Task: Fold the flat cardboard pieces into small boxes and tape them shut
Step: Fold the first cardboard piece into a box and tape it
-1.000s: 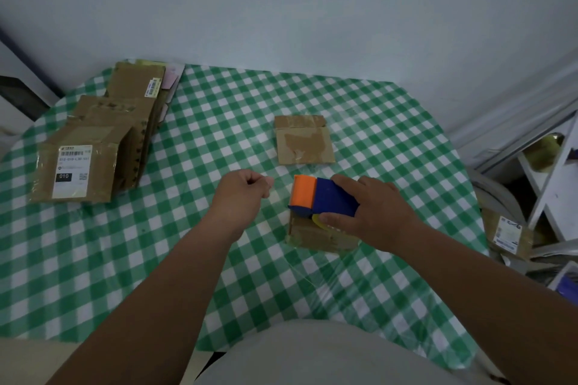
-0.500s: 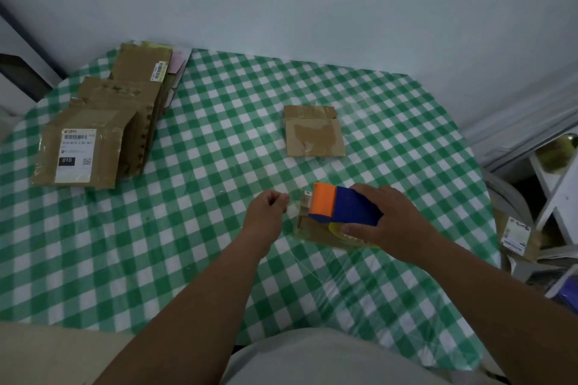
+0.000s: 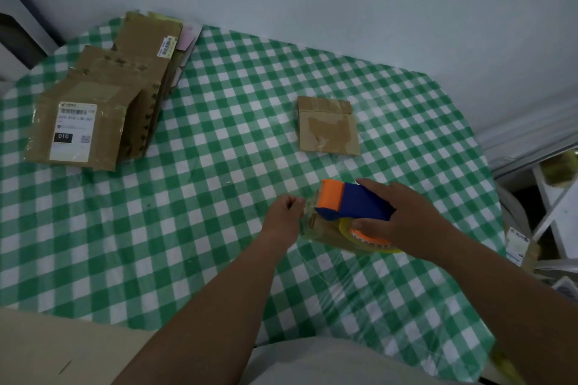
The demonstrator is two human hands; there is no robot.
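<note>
Head view: the right hand (image 3: 406, 222) grips the blue-and-orange tape dispenser (image 3: 353, 205), fingers curled round its body, above a small cardboard box (image 3: 322, 230) on the checked table (image 3: 203, 197). The left hand (image 3: 283, 216), fingers clenched, pinches the tape end beside the box. A flat cardboard piece (image 3: 327, 126) lies farther back; a cardboard stack (image 3: 103, 103) sits far left.

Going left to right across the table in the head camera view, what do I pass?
Stack of flat cardboard pieces → left hand → tape dispenser → right hand. The lone flat cardboard piece overlaps these sideways, so it is omitted.
</note>
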